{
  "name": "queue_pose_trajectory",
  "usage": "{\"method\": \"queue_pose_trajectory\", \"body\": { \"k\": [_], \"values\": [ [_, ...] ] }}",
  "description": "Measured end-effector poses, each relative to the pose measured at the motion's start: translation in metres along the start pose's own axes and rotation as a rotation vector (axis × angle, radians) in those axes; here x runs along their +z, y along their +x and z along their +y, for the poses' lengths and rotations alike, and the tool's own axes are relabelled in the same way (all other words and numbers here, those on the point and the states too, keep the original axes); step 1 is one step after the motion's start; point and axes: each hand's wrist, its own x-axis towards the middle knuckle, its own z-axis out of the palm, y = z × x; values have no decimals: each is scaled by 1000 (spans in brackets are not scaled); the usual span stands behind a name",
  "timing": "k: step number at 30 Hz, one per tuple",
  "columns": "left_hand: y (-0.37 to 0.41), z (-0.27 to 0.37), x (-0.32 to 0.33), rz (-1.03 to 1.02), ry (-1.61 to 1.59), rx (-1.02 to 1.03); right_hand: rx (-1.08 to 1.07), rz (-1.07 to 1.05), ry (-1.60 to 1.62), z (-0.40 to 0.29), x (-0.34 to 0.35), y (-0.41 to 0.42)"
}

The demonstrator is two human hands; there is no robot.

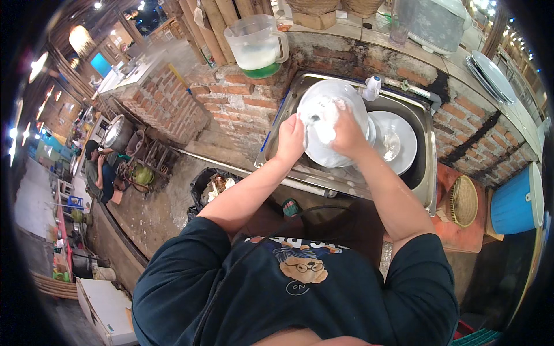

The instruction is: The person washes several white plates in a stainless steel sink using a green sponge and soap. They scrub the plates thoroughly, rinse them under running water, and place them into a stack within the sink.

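Note:
My left hand [291, 136] grips the near-left edge of a white, foam-covered item [320, 119] above the sink [426, 173]. Over the same item, on its right side, lies my right hand [347, 132], its fingers partly hidden by suds and blur. Whether it holds a sponge or cloth cannot be told. Behind and under the hands is a large round white plate or bowl [346, 91]. To the right, another white plate [407, 142] rests in the steel basin with a foamy patch on it. A white-handled tap [371, 88] stands at the back rim.
A clear plastic jug [255, 47] with green liquid and foam stands on the brick ledge. Plates [493, 78] are stacked on the right counter. A woven basket [464, 201] and blue bucket [515, 201] stand at right. A lined bin [212, 190] is below left; a person [101, 173] sits farther off.

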Motion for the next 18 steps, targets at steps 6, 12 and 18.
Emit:
{"method": "queue_pose_trajectory", "body": {
  "k": [6, 12, 18],
  "values": [
    [1, 12, -4, 47, -290, -65, 426, 214, 32, 13, -17, 0],
    [0, -9, -16, 88, -107, -33, 736, 165, -379, 47, -35, 4],
    [10, -24, -21, 56, -394, -91, 711, 136, -135, 32, -44, 10]
  ]
}}
